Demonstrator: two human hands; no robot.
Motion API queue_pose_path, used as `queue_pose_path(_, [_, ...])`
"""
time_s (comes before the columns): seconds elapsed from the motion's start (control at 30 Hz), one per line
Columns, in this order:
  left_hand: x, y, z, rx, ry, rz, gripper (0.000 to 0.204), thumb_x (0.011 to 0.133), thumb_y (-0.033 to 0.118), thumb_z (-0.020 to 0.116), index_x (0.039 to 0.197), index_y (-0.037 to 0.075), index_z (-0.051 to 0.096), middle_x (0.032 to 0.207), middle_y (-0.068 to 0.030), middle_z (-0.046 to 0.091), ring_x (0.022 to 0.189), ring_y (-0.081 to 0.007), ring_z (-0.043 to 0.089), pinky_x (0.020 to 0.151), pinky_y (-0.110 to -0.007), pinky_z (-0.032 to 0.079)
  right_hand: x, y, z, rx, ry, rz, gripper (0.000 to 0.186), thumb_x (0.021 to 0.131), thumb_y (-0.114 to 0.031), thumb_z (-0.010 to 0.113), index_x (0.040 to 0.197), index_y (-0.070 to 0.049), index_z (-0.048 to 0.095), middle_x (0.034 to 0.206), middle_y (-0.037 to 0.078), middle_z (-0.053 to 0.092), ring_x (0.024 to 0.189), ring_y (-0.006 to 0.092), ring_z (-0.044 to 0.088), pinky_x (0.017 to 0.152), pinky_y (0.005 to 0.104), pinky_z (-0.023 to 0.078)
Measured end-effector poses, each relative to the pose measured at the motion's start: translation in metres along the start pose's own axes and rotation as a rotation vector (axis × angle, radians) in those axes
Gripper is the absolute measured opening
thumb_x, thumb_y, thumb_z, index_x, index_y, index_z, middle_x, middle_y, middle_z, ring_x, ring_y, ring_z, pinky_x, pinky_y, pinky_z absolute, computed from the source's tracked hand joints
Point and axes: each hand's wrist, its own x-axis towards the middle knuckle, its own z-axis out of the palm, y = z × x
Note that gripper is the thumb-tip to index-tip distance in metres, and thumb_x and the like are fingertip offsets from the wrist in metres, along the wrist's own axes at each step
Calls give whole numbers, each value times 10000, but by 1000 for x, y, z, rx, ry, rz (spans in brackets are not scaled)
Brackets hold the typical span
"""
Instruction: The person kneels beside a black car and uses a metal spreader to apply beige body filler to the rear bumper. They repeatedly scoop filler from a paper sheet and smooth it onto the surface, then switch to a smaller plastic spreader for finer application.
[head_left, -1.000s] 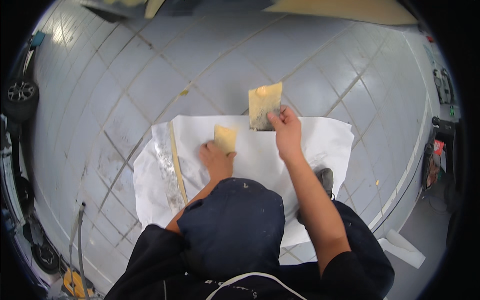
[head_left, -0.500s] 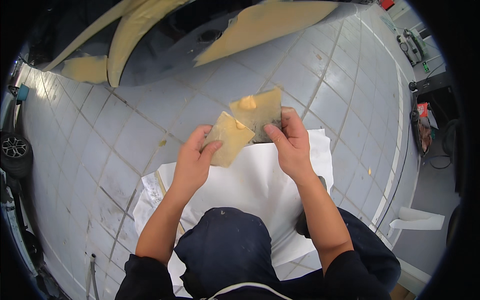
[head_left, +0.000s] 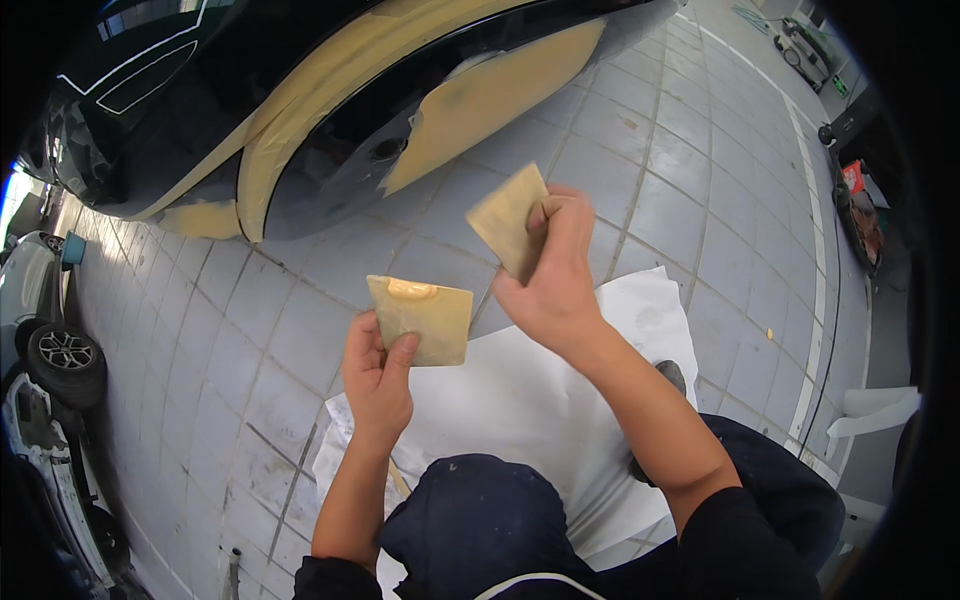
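Observation:
My left hand (head_left: 375,375) grips a flat beige spreader (head_left: 440,330) with a creamy yellow-beige blob of paste (head_left: 410,289) along its upper edge. Up and to the right, my right hand (head_left: 560,290) holds a second flat spreader (head_left: 505,210), tilted, with the hand's back toward me and no blob visible on the face I see. The two spreaders are apart. Beyond them is a dark glossy car body (head_left: 190,110) with beige filler-like patches (head_left: 495,95) on its lower panels. White sheeting (head_left: 465,410) lies on the floor beneath my hands.
Grey tiled floor (head_left: 290,315) surrounds the sheet. At the left stand another car (head_left: 30,290), a wheel (head_left: 66,352) and a hose end (head_left: 235,560). At the right are dark equipment with red items (head_left: 860,205), a cable, a white roll (head_left: 870,410) and a machine (head_left: 805,55) farther back.
My left hand rose from the sheet with its spreader; both spreaders were close together, then separated, the right lifting and turning. The view has tilted up, showing more of the dark car.

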Motion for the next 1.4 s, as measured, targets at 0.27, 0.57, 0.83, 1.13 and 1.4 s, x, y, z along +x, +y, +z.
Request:
queue_pose_path(0.27, [-20, -3, -9, 30, 52, -47, 223, 1030, -36, 602, 1244, -5, 549, 1180, -86, 698, 1082, -128, 657, 970, -281, 502, 50, 1, 29, -436, 633, -808, 339, 722, -192, 773, 1035, -322, 799, 1178, -51, 643, 1223, 251, 516, 974, 421, 375])
queue_pose_path(0.57, [-28, -19, -13, -17, 101, -87, 233, 1032, -44, 595, 1259, -12, 556, 1176, -85, 713, 1074, -125, 665, 964, -278, 510, 79, -5, 41, -421, 723, -861, 341, 710, -202, 776, 1021, -339, 789, 1150, -57, 636, 1160, 215, 570, 928, 439, 368])
queue_pose_path(0.83, [-22, -15, -18, 0, 113, -30, 238, 1049, -5, 594, 1283, -13, 555, 1177, -77, 710, 1064, -122, 657, 970, -277, 501, 53, 30, 69, -389, 581, -769, 463, 724, -11, 835, 1102, -276, 816, 1207, 0, 624, 1170, 274, 557, 961, 400, 423])
queue_pose_path(1.13, [11, 16, -19, -34, -38, -39, 247, 1060, 60, 609, 1290, -18, 559, 1142, -68, 712, 1005, -100, 643, 913, -258, 494, -5, 39, 52, -1, 70, -423, 468, 699, 49, 698, 1094, -191, 768, 1214, 30, 643, 1179, 277, 606, 939, 447, 449])
queue_pose_path(1.4, [18, 31, -10, -33, -64, 45, 232, 1051, 35, 619, 1272, -23, 575, 1078, -58, 720, 946, -88, 648, 871, -247, 502, 26, -1, 23, -318, 356, -663, 399, 729, -103, 786, 1070, -310, 767, 1211, -45, 652, 1209, 242, 619, 977, 463, 378])
